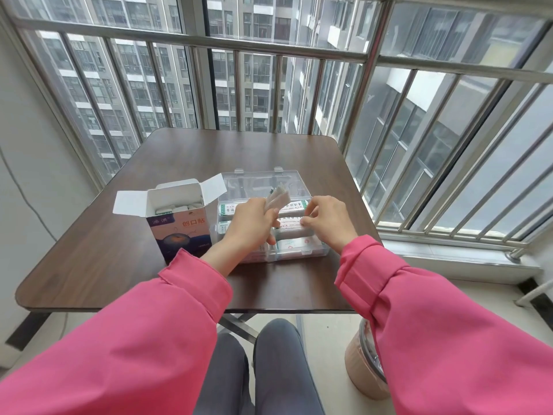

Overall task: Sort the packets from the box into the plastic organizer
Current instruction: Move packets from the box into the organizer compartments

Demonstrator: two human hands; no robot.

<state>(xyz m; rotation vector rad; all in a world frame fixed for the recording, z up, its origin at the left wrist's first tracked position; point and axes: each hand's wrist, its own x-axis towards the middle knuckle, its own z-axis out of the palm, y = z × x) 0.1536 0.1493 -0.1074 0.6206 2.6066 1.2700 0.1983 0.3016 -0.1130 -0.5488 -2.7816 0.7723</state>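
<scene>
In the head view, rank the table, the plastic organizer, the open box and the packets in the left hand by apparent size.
1. Table
2. Plastic organizer
3. Open box, flaps spread; not far behind the organizer
4. Packets fanned in the left hand, smallest

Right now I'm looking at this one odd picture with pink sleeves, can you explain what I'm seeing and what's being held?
There is no machine here. A camera worn on a person's head looks down at their own two arms. On the brown table stands an opened cardboard box with packets inside, and beside it a clear plastic organizer, lid raised. The left hand holds a small bunch of white packets over the organizer. The right hand pinches a packet lying in a middle compartment; its fingers are curled at the packet's end. A bin stands on the floor.
</scene>
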